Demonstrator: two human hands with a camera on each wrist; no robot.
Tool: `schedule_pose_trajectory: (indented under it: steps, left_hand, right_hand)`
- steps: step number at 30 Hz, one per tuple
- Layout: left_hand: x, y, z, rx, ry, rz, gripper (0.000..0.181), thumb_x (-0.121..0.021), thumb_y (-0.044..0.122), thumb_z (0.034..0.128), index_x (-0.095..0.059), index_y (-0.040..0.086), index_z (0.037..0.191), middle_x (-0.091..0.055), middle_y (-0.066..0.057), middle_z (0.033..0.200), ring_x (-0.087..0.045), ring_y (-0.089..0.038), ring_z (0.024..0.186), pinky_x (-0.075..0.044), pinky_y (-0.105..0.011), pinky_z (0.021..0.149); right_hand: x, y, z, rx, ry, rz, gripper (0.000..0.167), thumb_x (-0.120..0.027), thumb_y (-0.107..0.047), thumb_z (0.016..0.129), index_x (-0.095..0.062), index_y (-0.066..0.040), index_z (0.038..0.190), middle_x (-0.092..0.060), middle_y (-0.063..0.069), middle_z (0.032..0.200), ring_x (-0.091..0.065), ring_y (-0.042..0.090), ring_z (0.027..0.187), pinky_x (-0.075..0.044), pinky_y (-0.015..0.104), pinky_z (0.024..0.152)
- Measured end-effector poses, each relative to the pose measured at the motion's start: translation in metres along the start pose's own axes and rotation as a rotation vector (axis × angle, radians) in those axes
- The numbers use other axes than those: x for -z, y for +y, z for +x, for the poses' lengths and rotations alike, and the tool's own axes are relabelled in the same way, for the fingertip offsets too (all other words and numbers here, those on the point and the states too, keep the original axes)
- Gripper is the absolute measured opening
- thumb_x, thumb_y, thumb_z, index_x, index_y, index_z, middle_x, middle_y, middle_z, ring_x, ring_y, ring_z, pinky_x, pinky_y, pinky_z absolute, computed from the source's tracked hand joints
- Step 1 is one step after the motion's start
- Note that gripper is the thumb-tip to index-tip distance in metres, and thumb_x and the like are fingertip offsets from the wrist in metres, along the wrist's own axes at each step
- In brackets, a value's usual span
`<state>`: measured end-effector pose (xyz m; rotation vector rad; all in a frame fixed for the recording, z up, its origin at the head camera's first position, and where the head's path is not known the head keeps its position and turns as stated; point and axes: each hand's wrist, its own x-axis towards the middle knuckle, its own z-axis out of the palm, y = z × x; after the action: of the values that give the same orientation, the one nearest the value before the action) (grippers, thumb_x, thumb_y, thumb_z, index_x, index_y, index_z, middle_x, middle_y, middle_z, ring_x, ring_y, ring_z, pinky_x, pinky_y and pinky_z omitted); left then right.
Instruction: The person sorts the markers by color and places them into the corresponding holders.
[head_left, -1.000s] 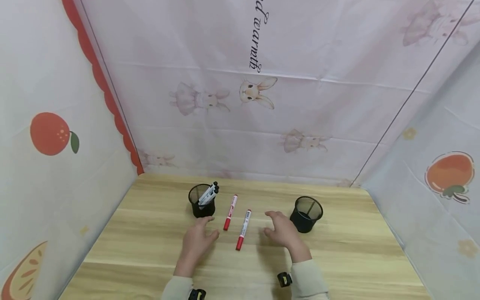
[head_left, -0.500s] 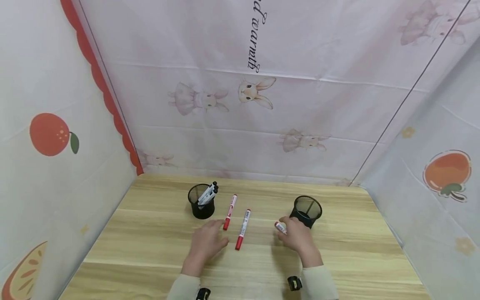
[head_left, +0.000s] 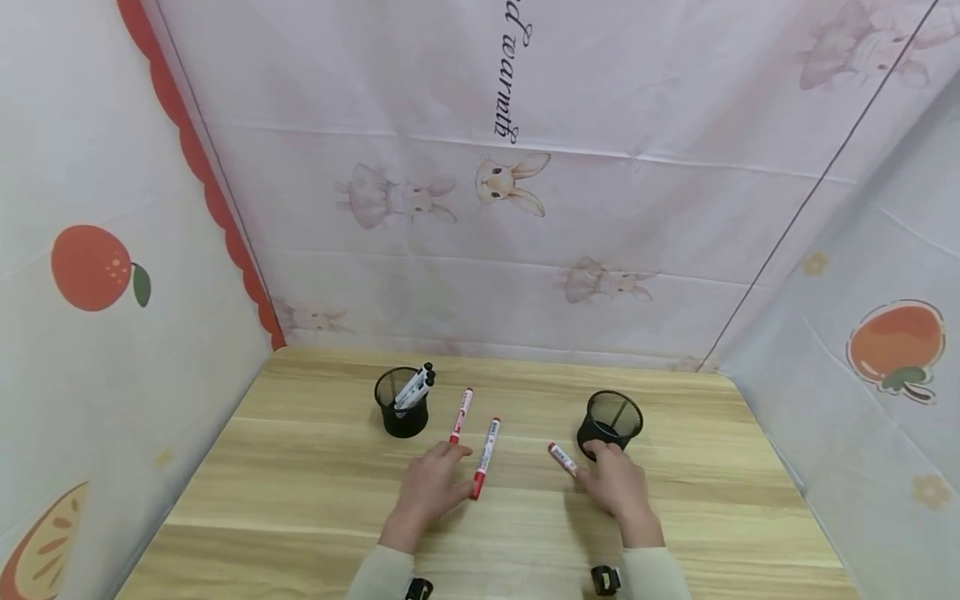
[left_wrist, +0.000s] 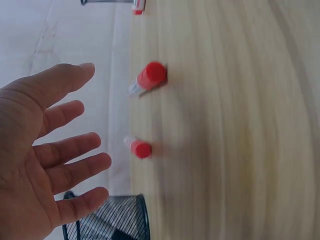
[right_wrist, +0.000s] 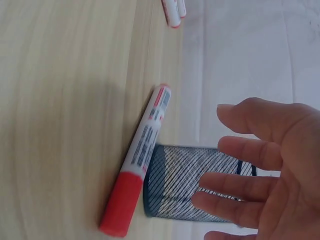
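Note:
My left hand [head_left: 435,487] reaches over two red-capped white markers lying on the table, a far one [head_left: 463,408] and a middle one [head_left: 489,446]. In the left wrist view its fingers are spread and loosely straight, apart from both red caps. A third red-capped marker [right_wrist: 145,142] lies beside my right hand [head_left: 617,483], which hides its cap in the head view. Seen from the right wrist, that hand's fingers [right_wrist: 240,187] are extended and hold nothing. Beyond it stands a black mesh pen cup [head_left: 609,425], partly covered by the fingertips.
Another black mesh pen cup [head_left: 405,421] stands at the back left, holding white markers [head_left: 415,389] with black ends. The wooden table [head_left: 300,500] meets a printed cloth wall [head_left: 450,292] at the back, with more cloth walls at both sides.
My left hand has moved right, to the two markers. The right hand has shifted right and slightly nearer, uncovering the third marker. The markers and cups look unmoved.

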<state>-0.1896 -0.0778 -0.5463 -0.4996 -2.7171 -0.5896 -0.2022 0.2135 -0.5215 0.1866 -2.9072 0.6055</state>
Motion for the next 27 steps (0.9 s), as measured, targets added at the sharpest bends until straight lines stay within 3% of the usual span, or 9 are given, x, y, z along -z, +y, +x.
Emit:
schedule_pose_trajectory:
  steps: [5, 12, 21, 27]
  left_hand:
    - [-0.008, 0.008, 0.004, -0.006, -0.010, -0.007, 0.042, -0.078, 0.031, 0.0715, -0.066, 0.013, 0.108, -0.061, -0.004, 0.100, -0.059, -0.021, 0.082, -0.047, -0.038, 0.063]
    - [-0.012, 0.018, 0.011, -0.005, -0.031, 0.053, 0.043, -0.077, 0.033, 0.0730, -0.066, 0.013, 0.109, -0.059, -0.004, 0.102, -0.055, -0.017, 0.080, -0.047, -0.037, 0.065]
    - [-0.020, 0.029, 0.018, -0.037, -0.069, 0.004, 0.041, -0.076, 0.033, 0.0746, -0.065, 0.016, 0.110, -0.060, -0.004, 0.104, -0.054, -0.015, 0.078, -0.048, -0.034, 0.069]
    - [-0.031, 0.036, 0.022, -0.041, -0.071, -0.026, 0.040, -0.076, 0.033, 0.0755, -0.065, 0.016, 0.110, -0.060, -0.004, 0.108, -0.058, -0.019, 0.089, -0.049, -0.036, 0.074]
  right_hand:
    - [0.003, 0.009, -0.003, -0.022, 0.015, 0.042, 0.042, -0.071, -0.021, 0.078, -0.061, 0.000, 0.114, -0.060, 0.022, 0.102, -0.059, 0.039, 0.090, -0.046, 0.053, 0.069]
    - [0.005, 0.020, -0.004, -0.044, 0.025, 0.055, 0.043, -0.071, -0.021, 0.078, -0.061, 0.000, 0.114, -0.060, 0.023, 0.105, -0.058, 0.041, 0.094, -0.046, 0.055, 0.071]
    - [0.007, 0.035, -0.007, -0.094, 0.006, 0.084, 0.045, -0.069, -0.022, 0.080, -0.058, 0.002, 0.117, -0.058, 0.026, 0.109, -0.057, 0.042, 0.095, -0.046, 0.053, 0.072]
    - [0.007, 0.046, -0.004, -0.120, 0.018, 0.148, 0.043, -0.068, -0.020, 0.081, -0.057, 0.005, 0.115, -0.057, 0.030, 0.110, -0.055, 0.045, 0.098, -0.045, 0.055, 0.076]
